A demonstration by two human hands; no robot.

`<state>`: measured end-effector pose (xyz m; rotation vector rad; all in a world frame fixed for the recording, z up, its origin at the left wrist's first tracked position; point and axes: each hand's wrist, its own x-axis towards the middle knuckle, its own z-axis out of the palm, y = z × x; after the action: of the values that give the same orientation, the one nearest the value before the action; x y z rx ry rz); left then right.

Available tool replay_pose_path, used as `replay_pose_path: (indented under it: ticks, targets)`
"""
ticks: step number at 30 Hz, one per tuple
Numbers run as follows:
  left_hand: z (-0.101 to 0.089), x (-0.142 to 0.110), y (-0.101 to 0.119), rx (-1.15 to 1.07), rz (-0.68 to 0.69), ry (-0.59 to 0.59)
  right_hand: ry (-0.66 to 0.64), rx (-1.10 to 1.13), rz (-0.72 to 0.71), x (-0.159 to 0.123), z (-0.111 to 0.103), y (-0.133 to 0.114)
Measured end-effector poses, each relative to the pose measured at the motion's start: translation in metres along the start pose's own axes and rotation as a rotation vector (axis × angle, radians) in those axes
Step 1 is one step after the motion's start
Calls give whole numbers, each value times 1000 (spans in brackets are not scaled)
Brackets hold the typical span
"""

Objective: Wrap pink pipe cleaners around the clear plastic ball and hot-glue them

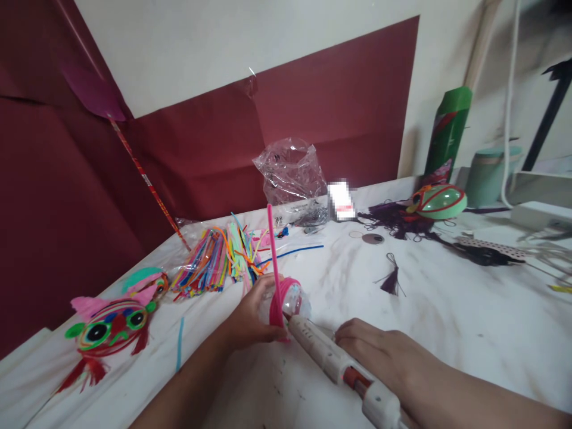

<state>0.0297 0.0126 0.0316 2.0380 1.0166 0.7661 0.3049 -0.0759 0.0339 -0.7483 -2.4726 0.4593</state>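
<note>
Clear ball (pixel 294 296) pinched by left hand (pixel 245 319); glue gun (pixel 324 355) gripped by right hand (pixel 384 348) at ball; thumb (pixel 271 334) burn risked if nozzle (pixel 286 317) slipped.

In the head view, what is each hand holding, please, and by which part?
The left hand grips the pink-wrapped ball by its left side; the right hand holds the glue gun, exact hold hidden.

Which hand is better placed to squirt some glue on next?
Probably the right hand: it holds the glue gun, its tip right by the pink strip. The left hand is holding the clear ball.
</note>
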Motion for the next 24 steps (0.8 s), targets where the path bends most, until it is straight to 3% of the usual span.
replay_pose_path:
  ticks: [6, 20, 24]
  targets:
    - [-2, 1, -3, -7, 25, -6, -56, -15, 42, 0, 1, -3]
    - [-2, -1, -3, -3, -5, -4, 48, 28, 28, -5, 10, 6]
    - [-1, -2, -2, 28, -5, -4, 25, 41, 14, -5, 10, 7]
